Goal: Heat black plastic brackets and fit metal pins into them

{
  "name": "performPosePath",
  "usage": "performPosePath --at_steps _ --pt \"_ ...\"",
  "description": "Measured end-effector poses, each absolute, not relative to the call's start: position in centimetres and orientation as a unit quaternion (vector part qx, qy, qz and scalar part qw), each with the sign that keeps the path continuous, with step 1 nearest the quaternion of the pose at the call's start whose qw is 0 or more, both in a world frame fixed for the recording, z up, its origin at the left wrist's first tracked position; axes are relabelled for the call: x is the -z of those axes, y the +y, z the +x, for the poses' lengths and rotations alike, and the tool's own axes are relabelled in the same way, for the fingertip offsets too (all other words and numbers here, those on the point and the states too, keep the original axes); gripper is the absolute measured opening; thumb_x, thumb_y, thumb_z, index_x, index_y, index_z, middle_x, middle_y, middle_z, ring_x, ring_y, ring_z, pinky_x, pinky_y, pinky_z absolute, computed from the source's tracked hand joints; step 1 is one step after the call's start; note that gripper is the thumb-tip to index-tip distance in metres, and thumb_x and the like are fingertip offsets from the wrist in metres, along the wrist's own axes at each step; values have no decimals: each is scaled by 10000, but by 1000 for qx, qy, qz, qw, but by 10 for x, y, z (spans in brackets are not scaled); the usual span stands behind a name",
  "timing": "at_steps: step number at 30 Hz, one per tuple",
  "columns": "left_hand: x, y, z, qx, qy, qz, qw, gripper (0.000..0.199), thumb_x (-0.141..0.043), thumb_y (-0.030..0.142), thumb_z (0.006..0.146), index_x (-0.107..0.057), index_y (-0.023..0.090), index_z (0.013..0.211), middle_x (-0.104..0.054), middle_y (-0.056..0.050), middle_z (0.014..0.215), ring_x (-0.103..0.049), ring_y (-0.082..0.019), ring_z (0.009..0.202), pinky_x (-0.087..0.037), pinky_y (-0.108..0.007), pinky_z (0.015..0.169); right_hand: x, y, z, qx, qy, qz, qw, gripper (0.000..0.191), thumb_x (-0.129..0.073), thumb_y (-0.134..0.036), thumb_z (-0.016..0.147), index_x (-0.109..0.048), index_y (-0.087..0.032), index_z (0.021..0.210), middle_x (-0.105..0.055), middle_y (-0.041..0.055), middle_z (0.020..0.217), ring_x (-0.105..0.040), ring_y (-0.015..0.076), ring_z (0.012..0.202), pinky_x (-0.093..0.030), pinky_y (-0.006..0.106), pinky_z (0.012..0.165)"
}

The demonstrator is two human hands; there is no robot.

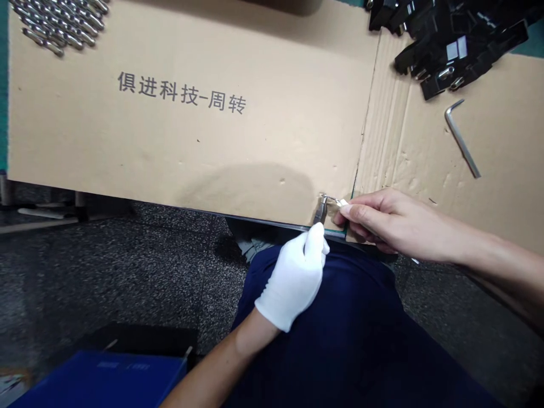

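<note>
Hands together, holding a small metal fitting (323,207) at the edge of a cardboard sheet (191,153).
Right hand (395,222), bare, pinches its silver end; gloved left hand (293,277) meets its dark lower end. Past the right hand lie an Allen key (461,136) and black parts (450,51); steel pins (59,25) sit well ahead-left.

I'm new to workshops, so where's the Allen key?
In the head view, the Allen key lies on the cardboard at the right, below the black parts and above the right hand.
</note>
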State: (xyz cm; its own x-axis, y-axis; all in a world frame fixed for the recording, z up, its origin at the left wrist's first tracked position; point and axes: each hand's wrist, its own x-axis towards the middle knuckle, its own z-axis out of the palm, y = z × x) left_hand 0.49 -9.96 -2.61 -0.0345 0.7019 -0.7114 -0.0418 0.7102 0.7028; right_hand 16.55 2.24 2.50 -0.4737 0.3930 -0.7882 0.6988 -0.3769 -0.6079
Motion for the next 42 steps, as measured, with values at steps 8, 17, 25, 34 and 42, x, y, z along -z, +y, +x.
performPosePath --at_steps 8,17,25,34,42 --pt "26 -101 7 -271 586 109 756 593 -389 736 957 -542 198 759 -465 37 566 -423 -97 417 -335 -219 394 -19 20 169 650 537 525 117 395 -453 -470 1031 -663 -178 867 -480 -27 632 -397 92 478 -300 239 422" --pt "32 -104 7 -282 577 104 759 607 -398 747 951 -548 192 757 -460 35 572 -433 -93 430 -351 -212 408 -26 22 165 650 510 551 117 412 -497 -496 1006 -638 -194 764 -559 1 675 -530 138 526 -443 280 471" --pt "31 -107 11 -287 616 155 717 548 -417 680 985 -560 192 781 -496 26 633 -453 -89 503 -378 -211 469 -31 26 162 611 547 550 154 440 -503 -498 1004 -584 -202 689 -532 -14 634 -528 135 539 -401 276 482" --pt "33 -109 10 -288 607 148 726 545 -421 678 985 -553 191 778 -484 29 629 -449 -86 504 -378 -209 473 -27 25 165 650 517 540 136 411 -488 -512 1009 -673 -211 799 -539 -2 693 -536 152 574 -477 294 516" --pt "32 -104 7 -285 578 119 755 596 -410 732 956 -549 188 756 -472 31 579 -440 -89 442 -358 -209 418 -28 28 163 625 550 532 151 447 -480 -525 1012 -614 -211 724 -505 -13 614 -487 139 526 -400 294 487"
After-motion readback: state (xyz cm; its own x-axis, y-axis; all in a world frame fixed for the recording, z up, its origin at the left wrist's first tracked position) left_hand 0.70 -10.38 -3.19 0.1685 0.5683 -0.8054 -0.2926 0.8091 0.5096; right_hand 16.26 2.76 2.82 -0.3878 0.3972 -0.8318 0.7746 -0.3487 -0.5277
